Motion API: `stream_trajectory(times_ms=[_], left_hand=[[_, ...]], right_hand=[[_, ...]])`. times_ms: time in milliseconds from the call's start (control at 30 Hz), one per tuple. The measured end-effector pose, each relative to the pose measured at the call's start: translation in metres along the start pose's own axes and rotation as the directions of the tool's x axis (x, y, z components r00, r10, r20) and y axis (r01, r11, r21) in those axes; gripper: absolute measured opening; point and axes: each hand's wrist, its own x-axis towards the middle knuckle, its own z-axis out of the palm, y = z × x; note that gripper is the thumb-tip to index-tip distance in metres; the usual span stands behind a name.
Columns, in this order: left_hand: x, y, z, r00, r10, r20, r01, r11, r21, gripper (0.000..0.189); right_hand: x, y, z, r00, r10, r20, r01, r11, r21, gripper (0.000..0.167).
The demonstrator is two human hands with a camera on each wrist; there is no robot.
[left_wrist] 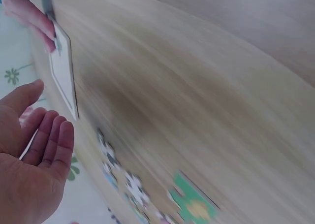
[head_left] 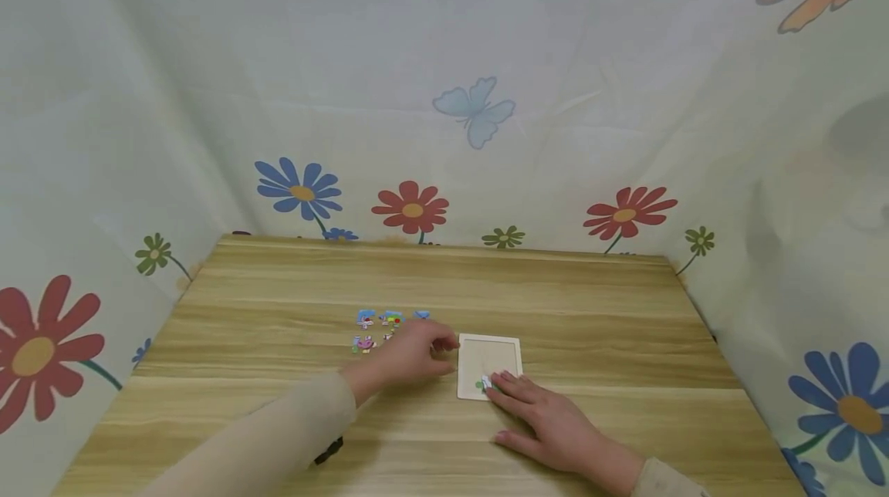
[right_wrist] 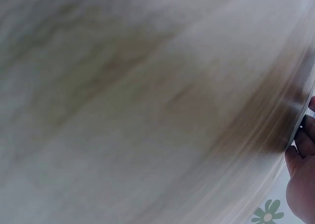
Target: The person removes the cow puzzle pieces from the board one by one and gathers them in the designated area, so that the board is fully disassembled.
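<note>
A white square puzzle tray (head_left: 489, 339) lies on the table with one small green-and-white puzzle piece (head_left: 482, 383) in its near part. My right hand (head_left: 549, 420) reaches over the tray's near right corner, straight fingers resting on the piece and partly covering it. Just left of the tray, my left hand (head_left: 413, 350) hovers with loosely bent fingers. In the left wrist view, nothing is between the thumb and fingers of that hand (left_wrist: 32, 184). Several colourful puzzle pieces (head_left: 365, 318) lie beyond and beside the left hand, some hidden behind it.
The wood-grain table (head_left: 590, 312) is bounded by a pale cloth backdrop (head_left: 347, 34) printed with flowers and butterflies. A green puzzle piece with a yellow patch (left_wrist: 197, 207) shows low in the left wrist view. Under the left forearm, a small black object (head_left: 329, 451) shows.
</note>
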Motion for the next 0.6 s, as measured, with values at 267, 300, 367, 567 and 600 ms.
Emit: stream_trajectory(times_ms=[267,300,367,567,600], left_hand=[[0.015,0.013,0.014,0.998,0.027,0.054,-0.023,0.998,-0.062,0.026],[0.017,0.014,0.015,0.998,0.038,0.056,-0.034,0.997,-0.071,0.025],[0.019,0.015,0.018,0.997,0.053,0.06,-0.047,0.995,-0.085,0.025],[0.026,0.015,0.027,0.996,0.051,0.068,-0.043,0.992,-0.121,0.025],[0.026,0.015,0.029,0.996,0.046,0.072,-0.036,0.99,-0.137,0.025]], right_hand=[[0.0,0.0,-0.001,0.998,0.034,0.048,-0.035,0.999,0.007,0.063],[0.0,0.0,-0.001,0.998,0.031,0.047,-0.032,0.999,0.006,0.063],[0.0,0.0,0.0,0.999,0.02,0.039,-0.02,1.0,-0.001,0.062],[-0.001,0.0,0.0,1.0,0.007,0.014,-0.007,1.0,-0.004,0.062],[-0.001,0.0,0.0,1.0,0.01,0.016,-0.01,1.0,-0.003,0.062]])
